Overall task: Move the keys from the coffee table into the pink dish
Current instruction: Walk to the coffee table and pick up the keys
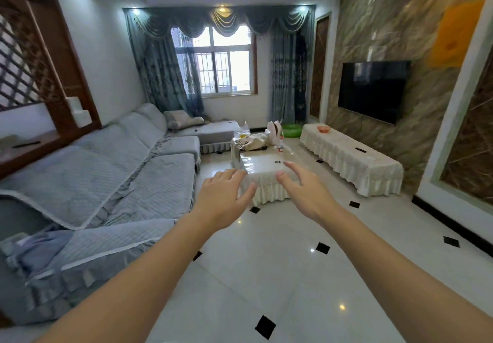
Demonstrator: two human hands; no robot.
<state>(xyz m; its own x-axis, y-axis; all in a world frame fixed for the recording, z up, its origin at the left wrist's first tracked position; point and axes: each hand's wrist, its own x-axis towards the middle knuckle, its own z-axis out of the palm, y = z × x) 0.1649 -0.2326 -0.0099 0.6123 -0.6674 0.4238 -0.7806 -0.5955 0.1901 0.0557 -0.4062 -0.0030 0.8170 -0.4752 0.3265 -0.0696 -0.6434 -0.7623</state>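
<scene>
The keys [277,162] show as a small dark cluster on the glossy top of the coffee table [260,165], near its right side. The pink dish [323,129] sits at the far end of the long cloth-covered TV bench [354,162] along the right wall. My left hand [222,198] and my right hand [302,190] are stretched forward in the air, fingers spread, holding nothing. Both hang well short of the table, over the tiled floor. The right fingertips overlap the table's near edge in view, just right of the keys.
A grey sectional sofa [106,182] fills the left side. Bags and a small bottle [280,147] clutter the table's far end. A dark remote [360,150] lies on the bench under the wall TV [373,90]. A green ring [291,130] lies on the floor beyond.
</scene>
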